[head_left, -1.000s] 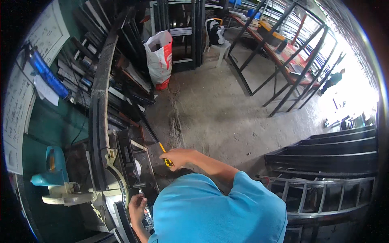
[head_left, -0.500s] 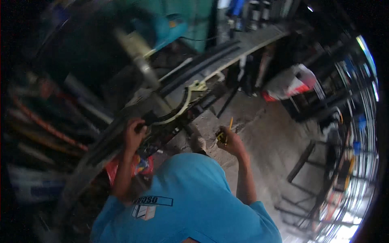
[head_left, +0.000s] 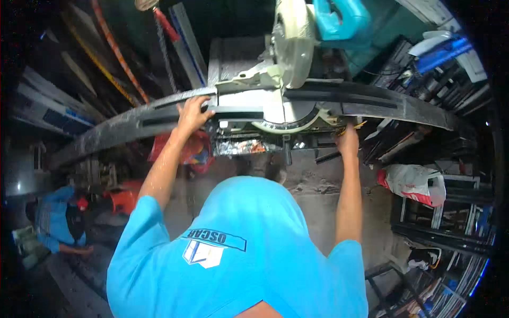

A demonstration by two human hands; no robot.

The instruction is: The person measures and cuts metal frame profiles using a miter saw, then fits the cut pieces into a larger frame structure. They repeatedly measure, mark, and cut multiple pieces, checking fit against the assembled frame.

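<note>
In front of me stands a miter saw with a cream blade guard point(head_left: 294, 45) and a teal handle point(head_left: 342, 18), its round base point(head_left: 286, 126) set into a long dark bench point(head_left: 408, 108). A short dark metal bar point(head_left: 241, 112) lies across the saw's base. My left hand point(head_left: 193, 115) is closed at the bar's left end, thumb and fingers on either side. Low at the bench's front edge, right of the base, my right hand point(head_left: 347, 140) is closed around a tape measure point(head_left: 359, 125), of which only a yellow bit shows.
A red bag point(head_left: 183, 148) hangs under the bench by my left forearm. Further left, a person in blue point(head_left: 58, 217) is near an orange-red container point(head_left: 124, 201). A white and red sack point(head_left: 416, 183) lies on metal frames at right. Long profiles point(head_left: 50, 119) lean at far left.
My view has turned to face the saw squarely. My left hand has come onto the bar at the saw; my right hand has gone forward with the tape measure to the bench edge.
</note>
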